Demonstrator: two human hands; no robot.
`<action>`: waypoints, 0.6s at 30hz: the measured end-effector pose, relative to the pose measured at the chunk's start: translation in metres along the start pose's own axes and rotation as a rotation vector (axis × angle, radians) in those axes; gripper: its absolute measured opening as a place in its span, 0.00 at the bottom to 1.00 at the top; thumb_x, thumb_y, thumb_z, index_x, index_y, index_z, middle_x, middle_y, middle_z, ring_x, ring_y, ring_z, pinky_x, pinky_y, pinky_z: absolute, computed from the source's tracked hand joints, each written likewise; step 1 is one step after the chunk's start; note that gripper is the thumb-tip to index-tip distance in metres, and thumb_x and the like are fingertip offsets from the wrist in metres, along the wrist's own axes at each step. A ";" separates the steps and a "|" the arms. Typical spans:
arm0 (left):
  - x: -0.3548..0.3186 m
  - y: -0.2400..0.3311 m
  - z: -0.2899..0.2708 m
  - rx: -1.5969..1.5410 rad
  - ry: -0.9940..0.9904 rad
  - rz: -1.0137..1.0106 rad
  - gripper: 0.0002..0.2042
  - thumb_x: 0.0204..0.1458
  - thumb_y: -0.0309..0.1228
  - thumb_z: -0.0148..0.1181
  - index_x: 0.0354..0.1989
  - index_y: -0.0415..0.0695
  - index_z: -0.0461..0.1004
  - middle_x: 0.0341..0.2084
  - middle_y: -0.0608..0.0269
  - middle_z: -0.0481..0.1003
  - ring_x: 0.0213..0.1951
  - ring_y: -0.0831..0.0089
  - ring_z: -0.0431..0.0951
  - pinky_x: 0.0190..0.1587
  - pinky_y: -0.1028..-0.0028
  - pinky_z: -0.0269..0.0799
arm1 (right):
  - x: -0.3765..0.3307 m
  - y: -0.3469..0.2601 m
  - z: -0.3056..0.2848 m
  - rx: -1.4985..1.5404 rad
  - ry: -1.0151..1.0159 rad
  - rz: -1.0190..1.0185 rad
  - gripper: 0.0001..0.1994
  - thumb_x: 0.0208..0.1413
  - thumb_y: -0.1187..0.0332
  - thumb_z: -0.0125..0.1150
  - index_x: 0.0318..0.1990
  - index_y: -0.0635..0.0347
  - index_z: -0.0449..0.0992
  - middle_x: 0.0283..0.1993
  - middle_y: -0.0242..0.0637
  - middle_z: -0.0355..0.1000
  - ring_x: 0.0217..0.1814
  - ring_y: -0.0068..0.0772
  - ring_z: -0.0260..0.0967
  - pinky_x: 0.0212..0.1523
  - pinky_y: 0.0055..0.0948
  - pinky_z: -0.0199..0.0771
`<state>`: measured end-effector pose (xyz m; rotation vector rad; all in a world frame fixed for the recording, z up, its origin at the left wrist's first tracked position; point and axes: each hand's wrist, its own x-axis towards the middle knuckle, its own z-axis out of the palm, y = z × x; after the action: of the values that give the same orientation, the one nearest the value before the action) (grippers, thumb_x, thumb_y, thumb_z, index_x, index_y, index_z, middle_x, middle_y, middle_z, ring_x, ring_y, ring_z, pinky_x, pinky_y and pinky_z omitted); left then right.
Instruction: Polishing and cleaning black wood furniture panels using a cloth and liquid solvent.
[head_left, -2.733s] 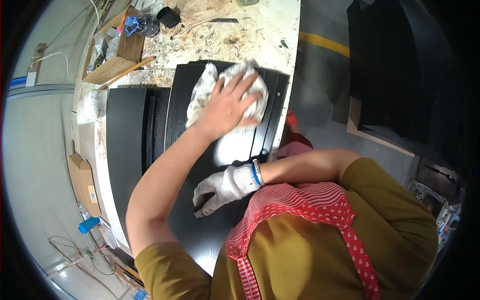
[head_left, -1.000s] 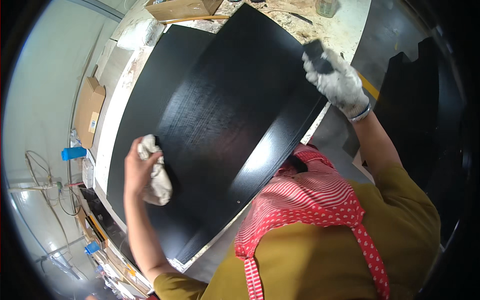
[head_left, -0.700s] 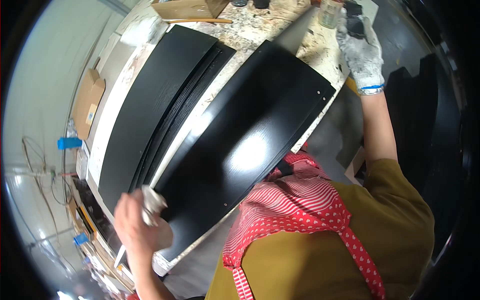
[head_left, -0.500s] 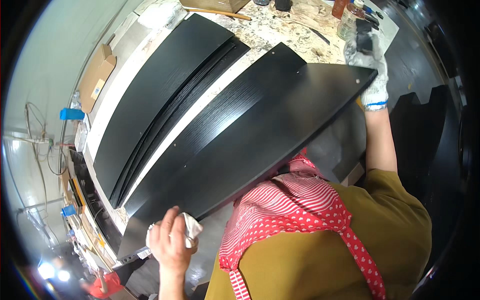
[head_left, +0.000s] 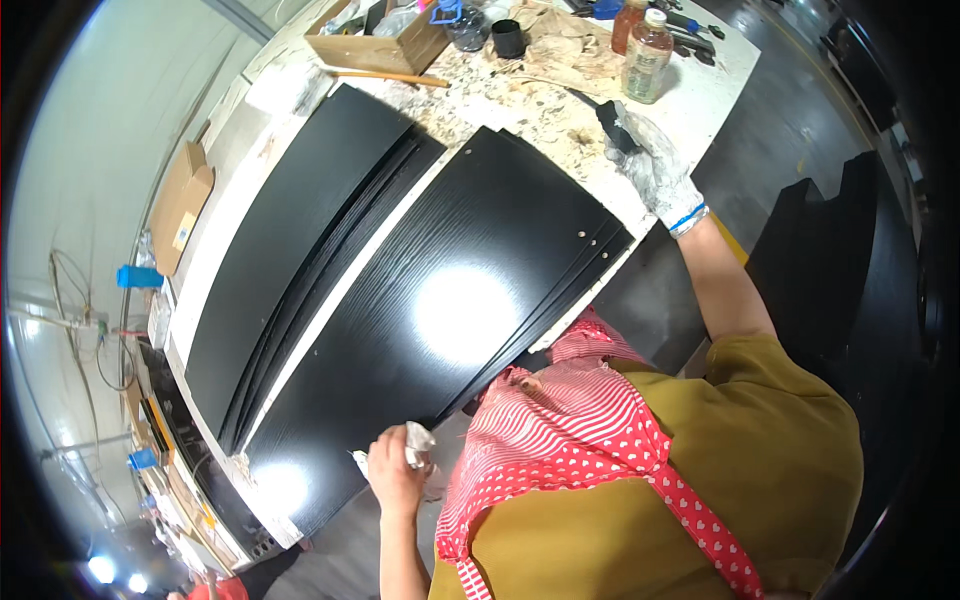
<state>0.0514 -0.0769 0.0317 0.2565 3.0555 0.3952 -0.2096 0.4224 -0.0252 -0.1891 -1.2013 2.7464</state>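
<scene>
A large black wood-grain panel (head_left: pixel 450 300) lies flat on top of a stack on the workbench, with small holes near its right end. My bare left hand (head_left: pixel 393 475) is at the panel's near edge, closed on a crumpled white cloth (head_left: pixel 419 440). My right hand (head_left: pixel 660 175) wears a white work glove and reaches past the panel's far right corner, over the speckled benchtop (head_left: pixel 520 105). It grips a small black tool (head_left: pixel 612 122). A second stack of black panels (head_left: pixel 300 250) lies beside the first, on the left.
At the bench's far end stand a wooden box (head_left: pixel 375 48), a black cup (head_left: pixel 508 38) and two bottles (head_left: pixel 648 58). A cardboard box (head_left: pixel 180 205) sits at the left. More black panels (head_left: pixel 850 250) stand on the floor to the right.
The black panel swung round and came down flat on the stack. My left hand with the cloth went from the panel's face to its near edge. My gloved right hand shifted over the benchtop.
</scene>
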 end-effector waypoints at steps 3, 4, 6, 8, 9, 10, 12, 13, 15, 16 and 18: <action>0.040 -0.013 -0.014 -0.033 0.199 -0.133 0.31 0.33 0.21 0.71 0.53 0.42 0.73 0.45 0.51 0.77 0.46 0.49 0.76 0.51 0.57 0.72 | 0.002 -0.023 0.007 -0.242 0.022 0.037 0.19 0.67 0.65 0.57 0.62 0.64 0.71 0.57 0.40 0.73 0.50 0.32 0.73 0.47 0.29 0.78; 0.063 -0.021 -0.017 -0.093 0.252 -0.193 0.29 0.36 0.22 0.71 0.53 0.41 0.73 0.46 0.50 0.77 0.47 0.48 0.77 0.52 0.57 0.72 | 0.003 -0.025 0.012 -0.328 0.021 0.105 0.20 0.67 0.65 0.57 0.62 0.64 0.71 0.57 0.39 0.73 0.50 0.30 0.73 0.47 0.29 0.78; 0.116 -0.039 -0.013 -0.277 0.343 -0.360 0.27 0.43 0.27 0.71 0.55 0.40 0.72 0.47 0.48 0.77 0.50 0.47 0.77 0.54 0.58 0.71 | 0.006 -0.019 0.021 -0.350 -0.016 0.181 0.20 0.67 0.65 0.59 0.62 0.64 0.71 0.56 0.36 0.75 0.50 0.28 0.74 0.46 0.28 0.77; 0.172 -0.057 0.000 -0.356 0.337 -0.448 0.25 0.50 0.34 0.70 0.56 0.39 0.72 0.48 0.46 0.78 0.52 0.47 0.77 0.56 0.58 0.71 | 0.009 -0.001 0.027 -0.231 -0.004 0.206 0.20 0.66 0.65 0.61 0.61 0.64 0.71 0.55 0.35 0.75 0.48 0.25 0.74 0.44 0.25 0.77; 0.197 -0.065 0.009 -0.324 0.318 -0.433 0.25 0.52 0.37 0.70 0.56 0.40 0.73 0.49 0.45 0.78 0.52 0.48 0.77 0.56 0.58 0.71 | 0.009 0.008 0.027 -0.179 -0.012 0.211 0.21 0.65 0.63 0.63 0.61 0.64 0.72 0.54 0.33 0.77 0.46 0.21 0.74 0.42 0.22 0.76; 0.215 -0.071 0.018 -0.245 0.287 -0.415 0.24 0.51 0.37 0.70 0.55 0.41 0.73 0.49 0.45 0.78 0.52 0.48 0.78 0.56 0.58 0.71 | 0.013 0.015 0.024 -0.199 -0.071 0.263 0.21 0.65 0.67 0.61 0.62 0.65 0.70 0.58 0.36 0.75 0.49 0.26 0.74 0.44 0.24 0.78; 0.241 -0.079 0.032 -0.307 0.161 -0.500 0.22 0.50 0.38 0.70 0.51 0.42 0.75 0.49 0.47 0.78 0.53 0.49 0.77 0.55 0.59 0.71 | 0.012 0.033 0.016 0.078 0.067 0.231 0.20 0.66 0.66 0.60 0.62 0.64 0.70 0.56 0.39 0.75 0.48 0.30 0.74 0.44 0.25 0.79; 0.247 -0.080 0.038 -0.227 0.195 -0.476 0.21 0.51 0.36 0.70 0.50 0.40 0.75 0.47 0.49 0.78 0.52 0.49 0.77 0.54 0.59 0.71 | 0.011 0.039 0.010 0.229 0.062 0.208 0.20 0.66 0.66 0.60 0.62 0.63 0.70 0.55 0.40 0.75 0.48 0.32 0.74 0.44 0.25 0.79; 0.247 -0.078 0.044 -0.247 0.259 -0.358 0.19 0.52 0.33 0.69 0.50 0.40 0.75 0.46 0.50 0.78 0.50 0.49 0.77 0.54 0.59 0.71 | 0.008 0.044 -0.006 0.276 0.103 0.303 0.22 0.68 0.62 0.56 0.66 0.58 0.66 0.57 0.42 0.72 0.48 0.36 0.74 0.42 0.27 0.81; 0.243 -0.074 0.045 -0.235 0.259 -0.316 0.19 0.52 0.30 0.69 0.51 0.40 0.74 0.45 0.50 0.77 0.49 0.48 0.77 0.54 0.58 0.70 | 0.006 0.044 -0.013 0.320 0.093 0.342 0.22 0.68 0.61 0.55 0.67 0.56 0.66 0.58 0.42 0.72 0.48 0.36 0.74 0.42 0.28 0.81; 0.233 -0.065 0.044 -0.184 0.260 -0.280 0.20 0.51 0.29 0.69 0.52 0.40 0.74 0.46 0.49 0.77 0.50 0.48 0.76 0.55 0.58 0.70 | 0.005 0.039 -0.021 0.251 0.080 0.328 0.23 0.69 0.60 0.55 0.67 0.55 0.66 0.60 0.42 0.70 0.51 0.35 0.73 0.43 0.29 0.81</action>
<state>-0.1849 -0.0882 -0.0341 -0.2482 3.2050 0.7348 -0.2134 0.4127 -0.0684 -0.5028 -0.8597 3.1003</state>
